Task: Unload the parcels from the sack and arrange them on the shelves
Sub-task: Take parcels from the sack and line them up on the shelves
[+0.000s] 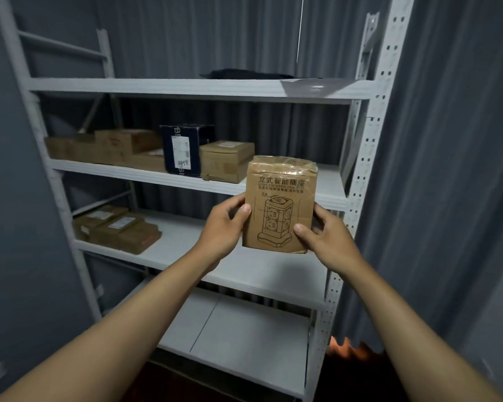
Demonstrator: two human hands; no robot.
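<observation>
2 bare forearms reach in from the bottom edge, and between them the left hand [222, 227] and the right hand [328, 236] hold 1 upright cardboard parcel [280, 204] off the shelves, in front of the rack. The left hand's thumb lies on the printed face near its left edge, fingers curled behind; the right hand pinches the lower right corner, thumb on the front, fingers wrapped round the side. The parcel's face carries Chinese lettering and a line drawing of a tower power socket, and its top is sealed with glossy tape.

Behind the hands stands a white metal shelving rack [369, 158] with perforated uprights, backed by a grey curtain [436, 140]. Above the hands, on the top shelf, lies a dark flat package [244, 73]. Just up and left of the left hand, on the shelf level with the parcel's top, sit a brown carton [225, 161], a dark blue box [183, 149] with a white label marked by hand, and further left a row of brown boxes [105, 146]. Left of and slightly below the left hand, on the next shelf down, lie 3 flat brown labelled parcels [116, 227].
</observation>
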